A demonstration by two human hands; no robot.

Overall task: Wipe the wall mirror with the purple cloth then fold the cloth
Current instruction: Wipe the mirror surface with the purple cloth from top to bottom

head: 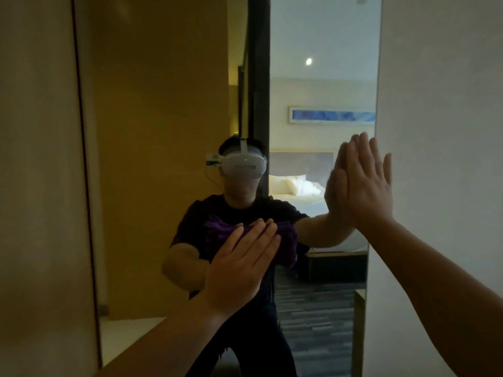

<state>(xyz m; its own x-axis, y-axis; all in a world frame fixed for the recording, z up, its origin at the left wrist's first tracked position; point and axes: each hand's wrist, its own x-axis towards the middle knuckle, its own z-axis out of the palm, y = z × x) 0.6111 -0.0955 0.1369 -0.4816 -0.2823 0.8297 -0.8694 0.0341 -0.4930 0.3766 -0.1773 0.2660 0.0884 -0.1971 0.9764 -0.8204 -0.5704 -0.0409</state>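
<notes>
Left hand (242, 263): flat, fingers straight and together, pressing the purple cloth (285, 240) against the mirror (163, 131); cloth bunched under the palm, showing past the fingertips. Right hand (367, 186): open, flat on the glass near the mirror's right edge, holding nothing. Reflection shows a bed (299, 191) beyond.

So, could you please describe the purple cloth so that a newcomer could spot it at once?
Start at the tall wall mirror between the pale wall panels. Low in its middle, the left hand presses flat against the glass. The cloth is the bunched purple fabric under its fingers, the only purple thing in view; the right hand, flat on the mirror's right edge, is bare.
</notes>
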